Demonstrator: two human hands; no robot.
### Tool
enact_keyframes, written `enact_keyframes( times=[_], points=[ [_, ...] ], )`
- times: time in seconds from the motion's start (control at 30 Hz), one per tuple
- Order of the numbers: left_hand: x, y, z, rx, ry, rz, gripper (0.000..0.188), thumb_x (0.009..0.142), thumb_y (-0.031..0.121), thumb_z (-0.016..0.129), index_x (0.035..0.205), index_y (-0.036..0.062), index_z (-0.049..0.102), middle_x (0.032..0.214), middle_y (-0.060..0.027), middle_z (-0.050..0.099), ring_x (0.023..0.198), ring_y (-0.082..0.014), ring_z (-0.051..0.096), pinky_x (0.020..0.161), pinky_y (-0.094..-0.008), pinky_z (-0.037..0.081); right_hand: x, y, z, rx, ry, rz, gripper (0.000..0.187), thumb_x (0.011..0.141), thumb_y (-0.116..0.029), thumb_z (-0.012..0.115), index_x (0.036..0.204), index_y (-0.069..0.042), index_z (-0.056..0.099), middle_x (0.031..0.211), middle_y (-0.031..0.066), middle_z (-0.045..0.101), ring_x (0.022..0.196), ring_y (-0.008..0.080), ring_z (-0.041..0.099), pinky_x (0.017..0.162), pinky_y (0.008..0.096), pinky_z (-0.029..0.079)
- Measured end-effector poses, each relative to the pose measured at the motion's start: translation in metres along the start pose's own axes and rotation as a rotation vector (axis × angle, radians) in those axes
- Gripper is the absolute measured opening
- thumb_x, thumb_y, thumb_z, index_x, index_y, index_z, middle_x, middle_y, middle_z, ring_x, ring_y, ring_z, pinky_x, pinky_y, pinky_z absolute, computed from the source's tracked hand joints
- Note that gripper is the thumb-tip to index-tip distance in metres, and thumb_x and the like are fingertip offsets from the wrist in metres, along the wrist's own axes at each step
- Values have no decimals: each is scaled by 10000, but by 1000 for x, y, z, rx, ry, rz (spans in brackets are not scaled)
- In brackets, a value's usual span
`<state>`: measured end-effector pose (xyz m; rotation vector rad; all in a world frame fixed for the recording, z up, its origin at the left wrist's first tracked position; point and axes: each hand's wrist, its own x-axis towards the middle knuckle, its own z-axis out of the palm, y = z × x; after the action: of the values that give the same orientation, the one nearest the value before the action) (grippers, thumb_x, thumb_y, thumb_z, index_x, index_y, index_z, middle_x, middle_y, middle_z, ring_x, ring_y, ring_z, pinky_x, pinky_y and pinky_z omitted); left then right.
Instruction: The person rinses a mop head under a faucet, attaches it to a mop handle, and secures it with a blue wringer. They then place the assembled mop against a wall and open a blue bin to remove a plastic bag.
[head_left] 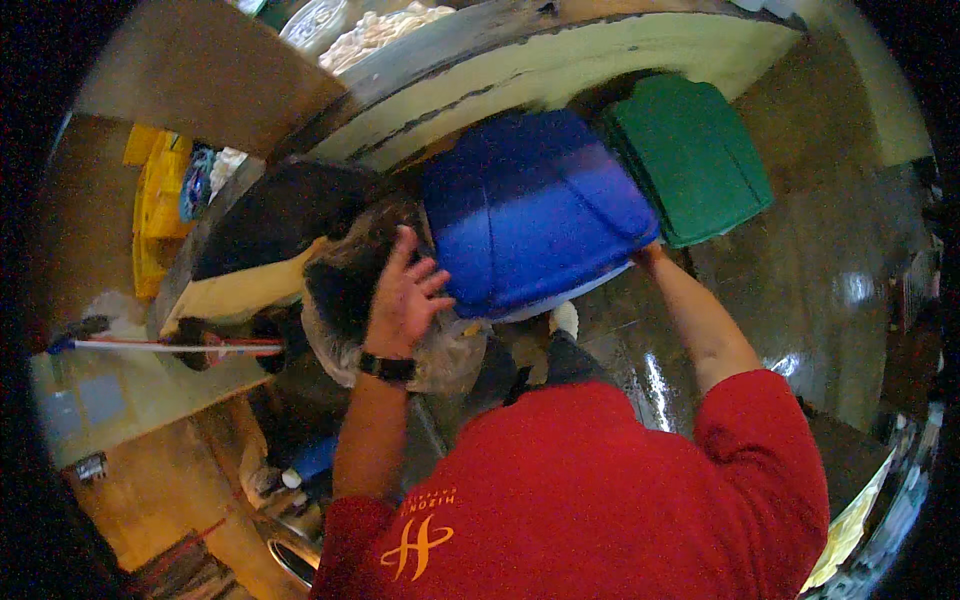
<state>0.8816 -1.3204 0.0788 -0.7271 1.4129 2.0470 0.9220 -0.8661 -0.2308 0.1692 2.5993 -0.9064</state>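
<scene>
Tipping toward the person's left, a blue plastic bin point(535, 215) sits between the two hands, its broad ribbed underside facing the camera and its long axis running from lower left to upper right. The left hand point(405, 295) is raised at the bin's lower left edge with fingers spread wide and slightly curled; the fingertips point(432, 268) are at the rim, though whether they actually grip it cannot be told. The right hand point(650, 255) is at the bin's lower right corner, mostly hidden behind the plastic, so how far its fingers are closed cannot be seen. A clear plastic bag point(440, 355) holding dark matter hangs just below the left hand, next to the bin's mouth. A green bin lid point(690, 155), flat and rectangular, lies just beside the blue bin on its right. The floor point(820, 290) looks wet and glossy. A black wristband point(388, 368) circles the left wrist
</scene>
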Motion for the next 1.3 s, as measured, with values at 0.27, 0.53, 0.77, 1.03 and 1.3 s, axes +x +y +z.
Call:
enact_keyframes(
  times=[0.27, 0.53, 0.77, 1.03, 1.3],
  points=[
    [14, -97, 75, 1853, 41, 732, 1180, 717, 381, 878, 1640, 145, 182, 1681, -259, 118, 1559, -461, 100, 1139, -791, 62, -26, -32, -32, 596, 189, 306, 421, 877, -382, 654, 1216, -139, 712, 1205, 193, 707, 1111, 329, 681, 956, 426, 524],
    [18, 14, 95, 1785, 325, 1204, 842, 805, 233, 774, 1555, 146, 401, 1653, -201, 264, 1528, -388, 262, 1174, -737, 135, -36, -117, -143, 17, 247, -90, 251, 897, -295, 684, 974, -70, 765, 900, 127, 749, 858, 295, 731, 781, 397, 581],
    [55, 148, 97, 1498, 526, 1193, 709, 759, 370, 852, 1372, 106, 614, 1473, -175, 530, 1369, -369, 491, 1133, -604, 363, -63, -255, -204, 1044, 98, -288, 270, 1009, -324, 618, 1037, -84, 737, 938, 72, 720, 843, 236, 687, 857, 357, 537],
    [103, 152, 73, 1308, 381, 1442, 574, 799, 394, 832, 1248, 66, 690, 1416, -250, 542, 1328, -427, 504, 1110, -476, 439, 13, -313, -213, 475, 276, -513, 528, 811, -426, 862, 1110, -55, 637, 1010, 52, 686, 897, 189, 633, 825, 331, 534],
    [103, 133, 44, 1200, 373, 1319, 448, 917, 228, 672, 1313, 36, 586, 1350, -323, 538, 1225, -502, 543, 1066, -525, 451, 109, -190, -126, -729, -31, -353, 1260, 518, -542, 948, 1543, -140, 334, 1577, 151, 324, 1451, 418, 271, 1155, 579, 318]
  ],
)
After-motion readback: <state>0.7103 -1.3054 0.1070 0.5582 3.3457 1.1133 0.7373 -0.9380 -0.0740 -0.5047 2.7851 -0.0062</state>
